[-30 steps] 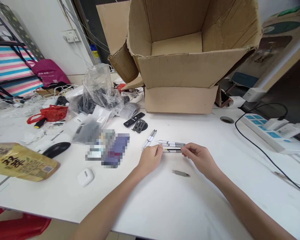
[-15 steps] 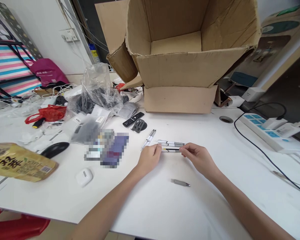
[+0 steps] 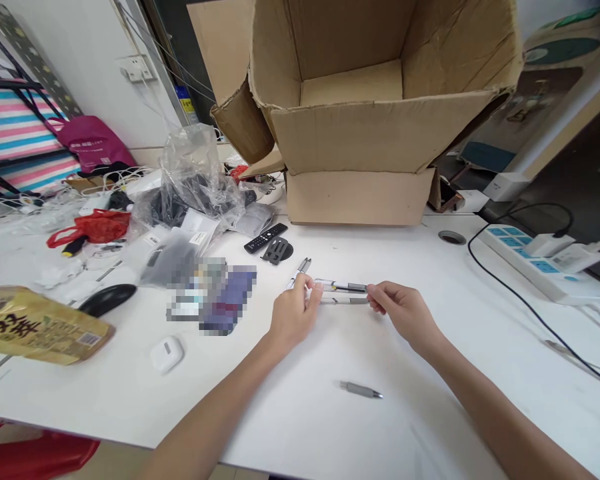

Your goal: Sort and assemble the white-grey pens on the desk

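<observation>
Several white and grey pens (image 3: 341, 287) lie side by side between my two hands, in the middle of the white table. My left hand (image 3: 296, 308) is closed at their left ends, thumb and fingers pinched on the pens. At their right ends the fingertips of my right hand (image 3: 397, 307) pinch the grey tips. Another pen (image 3: 304, 265) slants away just behind my left hand, which partly hides it. A single grey pen (image 3: 361, 389) rests nearer the front edge, touched by neither hand.
A large open cardboard box (image 3: 360, 197) stands at the back. Left are a black remote (image 3: 266, 238), a black holder (image 3: 277, 251), a white case (image 3: 167, 354), a yellow pouch (image 3: 45, 327) and plastic bags (image 3: 190, 167). A power strip (image 3: 545, 267) with cables lies right.
My left hand has shifted slightly up and raised its fingers over the pens' left ends. My right hand has moved a little right and up along the pens. The pens between them are rearranged.
</observation>
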{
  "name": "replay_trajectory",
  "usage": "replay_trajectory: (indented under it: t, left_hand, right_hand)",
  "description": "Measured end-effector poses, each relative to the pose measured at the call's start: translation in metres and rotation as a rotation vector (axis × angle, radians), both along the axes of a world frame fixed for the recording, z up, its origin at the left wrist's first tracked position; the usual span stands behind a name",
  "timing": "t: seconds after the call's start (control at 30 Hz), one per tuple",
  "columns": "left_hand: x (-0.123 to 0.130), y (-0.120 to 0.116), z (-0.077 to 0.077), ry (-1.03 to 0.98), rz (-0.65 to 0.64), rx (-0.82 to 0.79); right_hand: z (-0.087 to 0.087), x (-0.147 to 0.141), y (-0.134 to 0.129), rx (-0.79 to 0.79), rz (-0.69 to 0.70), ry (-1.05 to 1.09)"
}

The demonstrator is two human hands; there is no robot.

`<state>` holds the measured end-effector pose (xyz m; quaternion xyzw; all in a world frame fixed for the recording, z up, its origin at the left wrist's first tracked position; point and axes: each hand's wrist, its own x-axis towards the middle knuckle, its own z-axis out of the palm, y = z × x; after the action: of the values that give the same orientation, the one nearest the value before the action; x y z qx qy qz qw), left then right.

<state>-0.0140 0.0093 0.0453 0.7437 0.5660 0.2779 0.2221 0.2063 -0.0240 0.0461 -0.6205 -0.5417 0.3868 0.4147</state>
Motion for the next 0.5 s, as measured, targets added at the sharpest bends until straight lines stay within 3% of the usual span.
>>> replay_trajectory:
  t: [0.13,0.3,0.37,0.43,0.5]
  left_hand:
    - [0.001,-0.009,0.007,0.046,-0.196,-0.004]
    - [0.011,-0.032,0.006,0.231,-0.766,-0.143]
    - [0.016,-0.041,0.003,0.292,-0.931,-0.178]
    - [0.019,-0.048,0.0,0.328,-1.013,-0.174]
    - [0.021,-0.05,-0.002,0.332,-1.015,-0.164]
  right_hand:
    - [0.001,0.011,0.006,0.057,-0.086,0.111]
    - [-0.003,0.017,0.011,0.083,-0.118,0.183]
    - [-0.003,0.017,0.011,0.089,-0.118,0.187]
    - [-0.002,0.016,0.011,0.088,-0.115,0.184]
    - [-0.001,0.015,0.01,0.088,-0.109,0.176]
